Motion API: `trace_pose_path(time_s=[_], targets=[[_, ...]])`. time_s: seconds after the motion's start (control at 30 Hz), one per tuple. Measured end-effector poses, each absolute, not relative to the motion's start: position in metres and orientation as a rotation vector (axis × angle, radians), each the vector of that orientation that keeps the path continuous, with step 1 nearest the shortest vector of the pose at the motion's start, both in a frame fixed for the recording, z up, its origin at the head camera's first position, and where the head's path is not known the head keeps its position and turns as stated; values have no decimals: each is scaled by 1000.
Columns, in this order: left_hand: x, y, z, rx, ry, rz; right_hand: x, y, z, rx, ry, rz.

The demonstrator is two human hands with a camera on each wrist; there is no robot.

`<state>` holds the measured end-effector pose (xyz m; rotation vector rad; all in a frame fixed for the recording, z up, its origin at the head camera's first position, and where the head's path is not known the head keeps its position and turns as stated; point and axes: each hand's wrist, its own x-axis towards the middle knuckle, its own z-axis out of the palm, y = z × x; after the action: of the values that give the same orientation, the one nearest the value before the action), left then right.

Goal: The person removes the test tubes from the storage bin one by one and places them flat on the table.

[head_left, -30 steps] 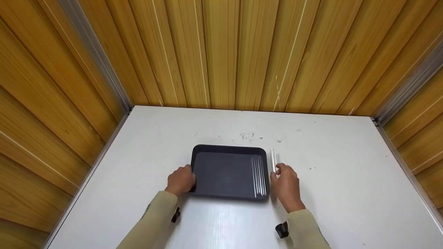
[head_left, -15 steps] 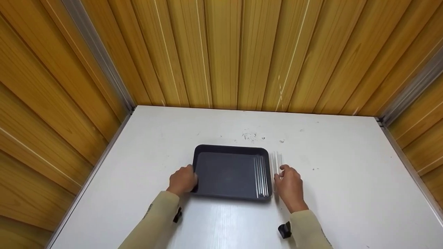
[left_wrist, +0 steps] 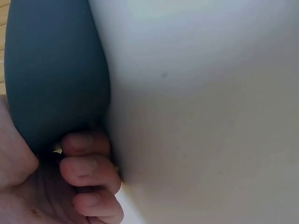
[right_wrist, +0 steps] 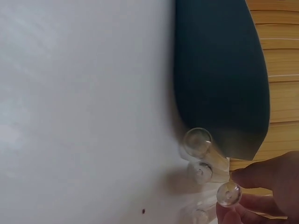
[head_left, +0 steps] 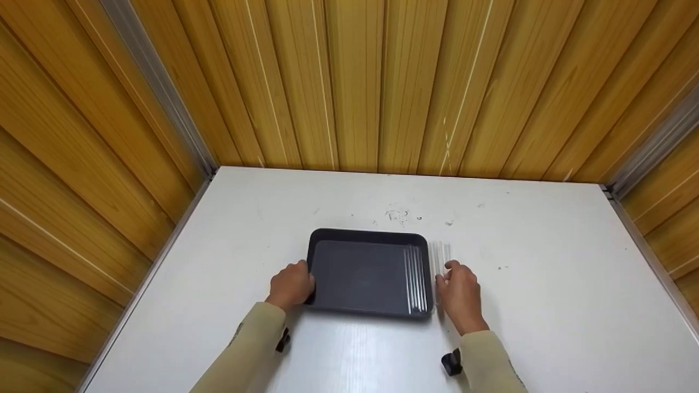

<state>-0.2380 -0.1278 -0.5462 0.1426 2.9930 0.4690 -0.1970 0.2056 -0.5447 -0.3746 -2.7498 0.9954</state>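
My left hand (head_left: 292,284) grips the left rim of a dark grey tray (head_left: 355,278), fingers curled under its edge in the left wrist view. Along the tray's right side lie several clear test tubes (head_left: 415,278), side by side. Just outside the right rim, more clear test tubes (head_left: 440,254) lie roughly parallel to it. My right hand (head_left: 460,295) is over these. In the right wrist view, its thumb and fingers pinch one test tube (right_wrist: 229,194), whose rounded end faces the camera. Other test tubes (right_wrist: 197,142) are between that one and the tray wall.
The tray rests on a white table (head_left: 535,284) with small dark marks (head_left: 397,215) behind it. Wood-patterned panels (head_left: 349,87) with metal corner posts (head_left: 164,87) enclose the back and both sides.
The test tube in the right hand, earlier farther forward, has come down beside the loose ones, which now show as a wider row. The left hand keeps its grip; the whole view shifts slightly.
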Motion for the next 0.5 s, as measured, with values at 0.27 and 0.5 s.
trace_pose_path(time_s=[0.27, 0.5], targets=[[-237, -128, -546, 130, 2992, 482, -197, 201, -546, -348, -2727, 977], [-237, -128, -547, 144, 2997, 480, -197, 198, -545, -315, -2710, 931]])
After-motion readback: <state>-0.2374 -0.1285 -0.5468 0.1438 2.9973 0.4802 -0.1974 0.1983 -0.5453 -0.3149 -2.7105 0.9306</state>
